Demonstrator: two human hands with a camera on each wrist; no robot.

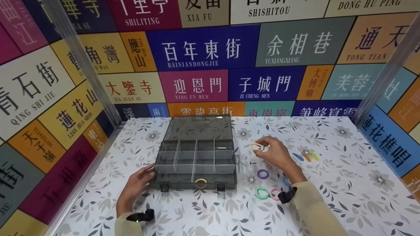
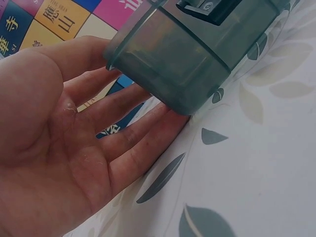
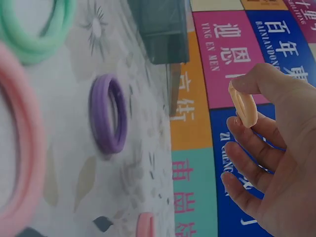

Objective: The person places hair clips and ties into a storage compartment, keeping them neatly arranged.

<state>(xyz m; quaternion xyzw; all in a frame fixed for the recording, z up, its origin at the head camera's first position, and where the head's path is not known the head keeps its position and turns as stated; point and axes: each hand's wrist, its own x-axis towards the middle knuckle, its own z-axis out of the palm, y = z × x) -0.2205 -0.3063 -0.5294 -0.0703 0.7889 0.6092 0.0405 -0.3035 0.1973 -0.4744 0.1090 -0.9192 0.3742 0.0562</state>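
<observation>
A grey see-through compartment box (image 1: 196,168) lies on the table with its lid raised at the back. A yellow hair tie (image 1: 200,179) is in its front right compartment. My left hand (image 1: 137,183) rests its fingertips against the box's left side, and the left wrist view shows the fingers nearly straight at the box corner (image 2: 187,98). To the right of the box, my right hand (image 1: 275,153) holds a pale yellow hair tie (image 3: 243,106) between thumb and index finger, above the table. The other fingers of that hand are loosely bent.
Right of the box lie a purple hair tie (image 1: 262,169), a green one (image 1: 262,198), a pink one (image 1: 272,194) and a partly hidden blue one (image 1: 285,181). Several colourful hair clips (image 1: 306,157) lie behind the right wrist. Sign-covered walls (image 1: 203,49) surround the table.
</observation>
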